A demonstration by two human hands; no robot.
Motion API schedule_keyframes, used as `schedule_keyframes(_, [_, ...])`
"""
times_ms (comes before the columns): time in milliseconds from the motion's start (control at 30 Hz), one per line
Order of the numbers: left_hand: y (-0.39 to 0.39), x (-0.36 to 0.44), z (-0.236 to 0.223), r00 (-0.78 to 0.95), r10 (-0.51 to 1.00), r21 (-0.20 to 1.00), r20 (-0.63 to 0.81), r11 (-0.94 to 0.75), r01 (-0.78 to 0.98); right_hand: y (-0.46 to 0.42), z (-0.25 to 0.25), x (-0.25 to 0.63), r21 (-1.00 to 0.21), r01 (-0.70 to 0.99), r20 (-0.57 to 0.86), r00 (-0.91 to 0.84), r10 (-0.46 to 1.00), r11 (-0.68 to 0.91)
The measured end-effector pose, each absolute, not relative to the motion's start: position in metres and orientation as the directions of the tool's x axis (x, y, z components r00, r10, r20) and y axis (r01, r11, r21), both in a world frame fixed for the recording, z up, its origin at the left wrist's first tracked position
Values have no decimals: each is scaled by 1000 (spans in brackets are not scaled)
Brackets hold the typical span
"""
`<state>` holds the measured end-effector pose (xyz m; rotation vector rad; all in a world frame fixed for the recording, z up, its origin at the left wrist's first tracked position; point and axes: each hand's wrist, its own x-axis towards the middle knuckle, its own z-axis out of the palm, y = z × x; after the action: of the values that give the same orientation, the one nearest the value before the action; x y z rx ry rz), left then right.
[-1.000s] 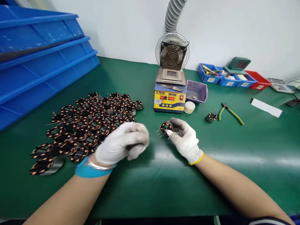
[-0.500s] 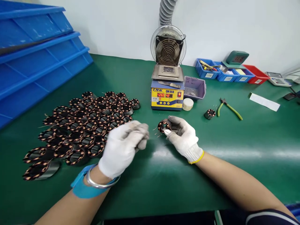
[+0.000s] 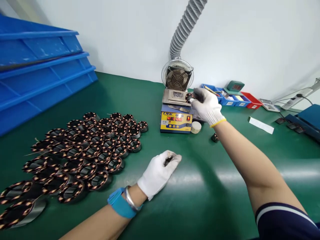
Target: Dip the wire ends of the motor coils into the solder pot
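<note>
My right hand (image 3: 206,103), in a white glove with grey fingertips, is closed around a wire-wound motor stator (image 3: 190,97). It holds the stator at the right side of the solder pot's (image 3: 175,121) metal top; whether they touch I cannot tell. The yellow and blue pot shows red digits. My left hand (image 3: 160,171), also gloved, hovers or rests above the green table in front of the pot. Its thumb and fingers are pinched together, and anything between the tips is hidden. Left of it stand many stators (image 3: 91,151) with copper windings, grouped close together.
Stacked blue trays (image 3: 45,76) fill the left back. A fan (image 3: 178,79) and grey duct (image 3: 187,28) stand behind the pot. A round white tub (image 3: 196,127) sits beside it. Further right are small bins (image 3: 251,100), a paper strip (image 3: 261,125) and another stator (image 3: 215,137), partly covered by my arm.
My right hand has carried the stator up and forward from the table front to the pot's top. My left hand has moved right and lower, away from the group of stators. The view has shifted.
</note>
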<state>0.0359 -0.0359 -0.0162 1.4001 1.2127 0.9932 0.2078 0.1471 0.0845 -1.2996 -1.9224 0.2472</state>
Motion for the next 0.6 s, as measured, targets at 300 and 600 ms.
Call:
schedule_keyframes(300, [-32, 31, -10, 238, 971, 974, -18, -37, 225, 223, 134, 157, 92, 934, 299, -356, 885, 345])
schedule_keyframes(600, [-31, 30, -8, 247, 969, 958, -16, -56, 280, 232, 123, 151, 170, 921, 253, -384, 888, 350])
